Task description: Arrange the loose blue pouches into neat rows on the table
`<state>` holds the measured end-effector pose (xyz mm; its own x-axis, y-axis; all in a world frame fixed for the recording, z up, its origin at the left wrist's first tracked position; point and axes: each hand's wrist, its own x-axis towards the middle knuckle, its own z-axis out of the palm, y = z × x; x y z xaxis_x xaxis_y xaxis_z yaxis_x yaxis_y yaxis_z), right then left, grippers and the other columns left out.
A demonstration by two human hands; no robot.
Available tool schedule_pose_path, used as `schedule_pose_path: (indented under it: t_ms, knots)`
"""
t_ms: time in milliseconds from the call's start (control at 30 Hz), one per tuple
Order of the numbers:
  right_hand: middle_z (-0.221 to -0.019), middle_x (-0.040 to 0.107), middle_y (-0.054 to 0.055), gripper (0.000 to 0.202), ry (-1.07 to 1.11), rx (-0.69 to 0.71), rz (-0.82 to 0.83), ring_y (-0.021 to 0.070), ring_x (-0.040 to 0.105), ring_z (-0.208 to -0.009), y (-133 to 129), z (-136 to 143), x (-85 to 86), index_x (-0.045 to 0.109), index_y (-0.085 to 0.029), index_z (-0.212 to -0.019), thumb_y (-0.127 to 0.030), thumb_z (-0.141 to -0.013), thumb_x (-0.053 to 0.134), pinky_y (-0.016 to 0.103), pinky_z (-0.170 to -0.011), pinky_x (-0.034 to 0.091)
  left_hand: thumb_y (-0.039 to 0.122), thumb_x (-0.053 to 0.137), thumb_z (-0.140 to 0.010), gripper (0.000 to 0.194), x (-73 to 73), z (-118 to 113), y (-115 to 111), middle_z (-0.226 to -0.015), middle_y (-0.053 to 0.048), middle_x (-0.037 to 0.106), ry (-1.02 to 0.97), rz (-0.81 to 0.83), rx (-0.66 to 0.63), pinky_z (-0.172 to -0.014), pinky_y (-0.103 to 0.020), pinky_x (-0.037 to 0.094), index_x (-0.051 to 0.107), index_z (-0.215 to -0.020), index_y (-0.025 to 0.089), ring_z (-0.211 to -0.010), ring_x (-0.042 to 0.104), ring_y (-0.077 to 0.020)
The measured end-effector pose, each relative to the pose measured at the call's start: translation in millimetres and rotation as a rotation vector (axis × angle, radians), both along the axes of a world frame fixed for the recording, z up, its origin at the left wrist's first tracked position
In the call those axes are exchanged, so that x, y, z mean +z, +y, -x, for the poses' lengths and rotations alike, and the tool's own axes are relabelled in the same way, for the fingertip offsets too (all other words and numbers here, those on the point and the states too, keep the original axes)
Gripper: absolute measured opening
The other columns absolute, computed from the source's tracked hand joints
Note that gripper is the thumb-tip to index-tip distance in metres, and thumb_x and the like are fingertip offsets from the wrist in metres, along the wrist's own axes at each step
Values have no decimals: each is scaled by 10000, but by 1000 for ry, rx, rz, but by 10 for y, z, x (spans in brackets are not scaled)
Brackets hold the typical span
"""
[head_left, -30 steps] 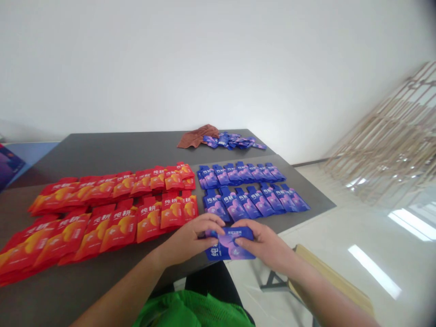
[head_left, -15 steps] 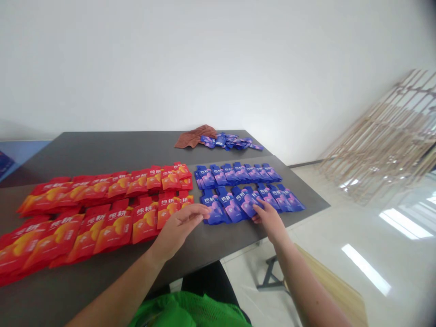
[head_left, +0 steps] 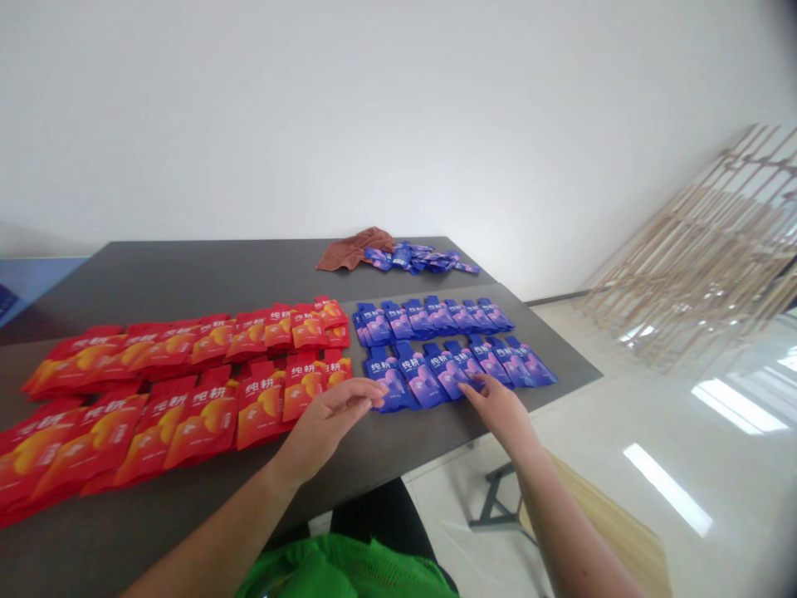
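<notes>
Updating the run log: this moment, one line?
right hand: at front blue pouches | left hand: nearby, nothing visibly held | red pouches: two rows

A white wall (head_left: 398, 124) stood behind the dark table (head_left: 217, 278). At the table's right were wooden frames (head_left: 703, 224), a yellowish seat (head_left: 626, 523) and shiny floor (head_left: 613, 415) with bright reflections (head_left: 667, 490).

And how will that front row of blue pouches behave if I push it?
The blue pouches look flat, so they're probably light and flexible. They overlap, so pushing one may shift neighbours. Lying flat, they're unlikely to roll.
</notes>
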<state>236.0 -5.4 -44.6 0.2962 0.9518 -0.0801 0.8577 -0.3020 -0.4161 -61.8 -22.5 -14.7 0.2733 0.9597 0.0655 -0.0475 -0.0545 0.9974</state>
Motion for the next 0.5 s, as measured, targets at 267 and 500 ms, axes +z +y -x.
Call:
schedule_pose_path:
  t_ms: [267, 500]
  knots:
    - [-792, 681, 49, 412, -61, 43, -164, 238, 655, -785, 223, -87, 317, 615, -210, -1116, -522, -870, 506, 299, -648, 421, 326, 608, -845, 178, 11, 24, 35, -1051, -52, 699, -4, 5, 117, -903, -318, 481, 720, -950, 238, -967, 644, -199]
    - [-1147, 639, 104, 440, -263, 257, -386, 242, 613, -1016, 1387, -176, 587, 505, -175, -1280, -396, -899, 496, 337, -893, 445, 340, 702, -764, 212, -127, 150, 122, -1000, -28, 715, -229, 86, 453, -903, -281, 492, 715, -946, 233, -967, 642, -179]
